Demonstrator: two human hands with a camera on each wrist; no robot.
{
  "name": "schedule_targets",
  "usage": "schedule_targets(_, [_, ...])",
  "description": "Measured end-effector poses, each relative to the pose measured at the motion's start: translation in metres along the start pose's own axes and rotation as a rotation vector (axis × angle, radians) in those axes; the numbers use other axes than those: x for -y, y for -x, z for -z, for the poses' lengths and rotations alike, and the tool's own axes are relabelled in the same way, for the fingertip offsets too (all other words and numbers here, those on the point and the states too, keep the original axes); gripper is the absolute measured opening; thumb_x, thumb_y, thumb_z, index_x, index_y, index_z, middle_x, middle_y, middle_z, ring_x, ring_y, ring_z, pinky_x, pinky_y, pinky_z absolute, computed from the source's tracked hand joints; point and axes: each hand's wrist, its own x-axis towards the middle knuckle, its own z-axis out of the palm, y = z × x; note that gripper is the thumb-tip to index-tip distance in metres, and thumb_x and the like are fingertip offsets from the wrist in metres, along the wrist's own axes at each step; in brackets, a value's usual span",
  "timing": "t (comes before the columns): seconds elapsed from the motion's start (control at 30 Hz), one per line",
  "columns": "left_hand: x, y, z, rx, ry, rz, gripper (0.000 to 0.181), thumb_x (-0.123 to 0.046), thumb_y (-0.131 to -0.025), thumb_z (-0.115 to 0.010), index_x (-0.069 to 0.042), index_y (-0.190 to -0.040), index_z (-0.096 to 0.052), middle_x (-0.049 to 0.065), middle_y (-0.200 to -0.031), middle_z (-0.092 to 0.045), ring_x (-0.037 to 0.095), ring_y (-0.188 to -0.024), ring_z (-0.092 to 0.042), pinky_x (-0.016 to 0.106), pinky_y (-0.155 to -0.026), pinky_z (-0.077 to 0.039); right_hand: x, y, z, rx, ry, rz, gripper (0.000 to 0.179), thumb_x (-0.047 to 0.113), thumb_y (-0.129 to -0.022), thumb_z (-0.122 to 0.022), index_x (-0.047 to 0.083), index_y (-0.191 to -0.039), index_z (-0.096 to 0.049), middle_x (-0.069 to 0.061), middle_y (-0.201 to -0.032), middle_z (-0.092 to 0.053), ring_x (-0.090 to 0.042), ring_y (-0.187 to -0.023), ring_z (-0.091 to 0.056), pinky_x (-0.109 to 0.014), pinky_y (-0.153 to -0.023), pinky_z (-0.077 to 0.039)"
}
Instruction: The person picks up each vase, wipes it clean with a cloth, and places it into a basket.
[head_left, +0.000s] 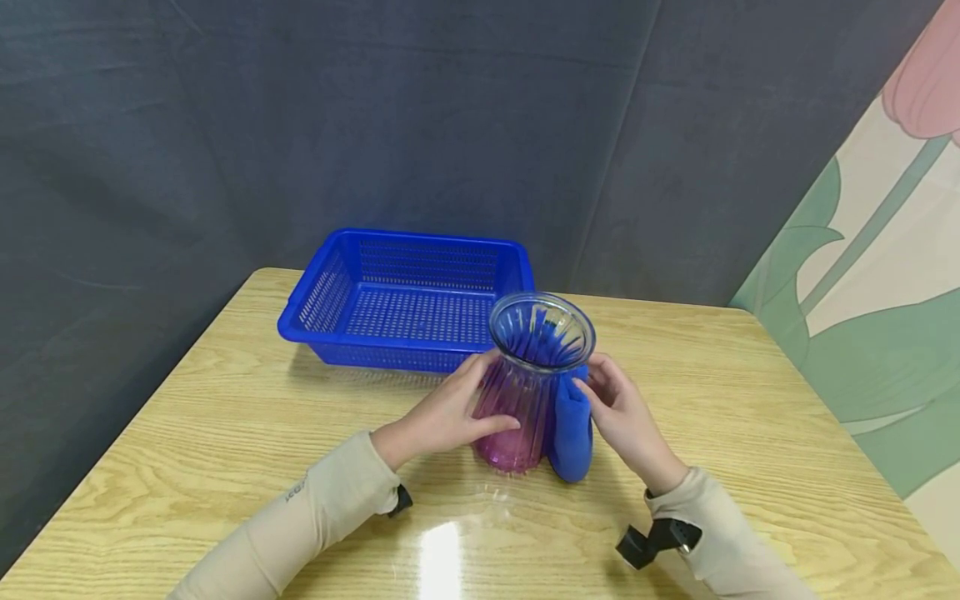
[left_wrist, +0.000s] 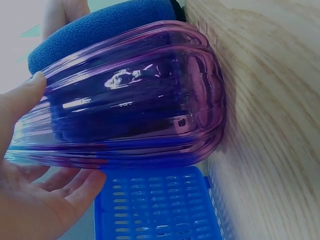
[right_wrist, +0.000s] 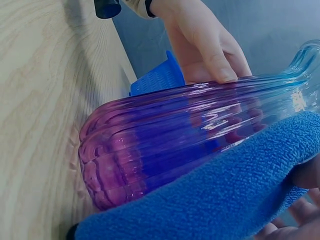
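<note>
A ribbed glass vase (head_left: 513, 408), clear at its flared rim and pink-purple toward the base, stands upright on the table. My left hand (head_left: 450, 408) grips its side, thumb on the near face and fingers around the far side, as the left wrist view shows with the vase (left_wrist: 135, 100). In my right hand (head_left: 622, 417) is a folded blue cloth (head_left: 572, 433), pinched near its top between thumb and fingers. The cloth (right_wrist: 215, 190) hangs along the vase's right side and looks to be against the glass. Part of the right fingers is hidden behind the cloth.
Behind and left of the vase sits a blue perforated plastic basket (head_left: 405, 354) on the wooden table (head_left: 225, 433). A dark grey curtain (head_left: 375, 125) hangs behind the table. At the right is a panel painted with flowers (head_left: 900, 333).
</note>
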Motion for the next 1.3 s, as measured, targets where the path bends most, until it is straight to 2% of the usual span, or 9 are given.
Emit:
schedule_targets(0.3, [0.000, 0.001, -0.001, -0.001, 0.000, 0.003, 0.084, -0.032, -0.078, -0.074, -0.006, -0.144, -0.029, 0.018, -0.141, -0.041, 0.031, -0.128, -0.046, 0.047, -0.107, -0.041, 0.007, 0.002, 0.002, -0.018, 0.051, -0.050, 0.025, 0.003, -0.095, -0.050, -0.001, -0.119, -0.050, 0.034, -0.098, -0.058, 0.008, -0.090, -0.057, -0.012, -0.076, -0.047])
schedule_targets(0.53, [-0.001, 0.001, -0.001, -0.001, 0.000, 0.013, 0.085, -0.033, -0.078, -0.075, -0.007, -0.144, -0.028, 0.017, -0.142, -0.040, 0.030, -0.128, -0.045, 0.047, -0.107, -0.040, 0.011, 0.003, 0.003, -0.033, 0.036, -0.017, 0.024, 0.003, -0.094, -0.051, -0.001, -0.118, -0.050, 0.033, -0.099, -0.059, 0.007, -0.088, -0.058, -0.013, -0.073, -0.048])
schedule_targets(1.0, [-0.001, 0.000, -0.001, -0.002, 0.016, 0.022, 0.087, -0.033, -0.078, -0.075, -0.008, -0.146, -0.026, 0.016, -0.145, -0.038, 0.029, -0.130, -0.044, 0.046, -0.109, -0.039, 0.026, -0.002, 0.006, -0.050, 0.003, 0.035, 0.024, 0.004, -0.094, -0.051, -0.004, -0.117, -0.049, 0.029, -0.100, -0.061, 0.007, -0.093, -0.059, -0.011, -0.078, -0.050])
schedule_targets(1.3, [0.000, 0.000, 0.000, 0.002, 0.020, 0.021, 0.087, -0.032, -0.079, -0.074, -0.009, -0.147, -0.025, 0.016, -0.146, -0.037, 0.030, -0.131, -0.043, 0.048, -0.109, -0.039, 0.030, -0.004, 0.010, -0.075, -0.032, 0.062, 0.022, 0.002, -0.094, -0.050, 0.001, -0.116, -0.051, 0.025, -0.099, -0.063, 0.004, -0.090, -0.060, -0.013, -0.076, -0.050])
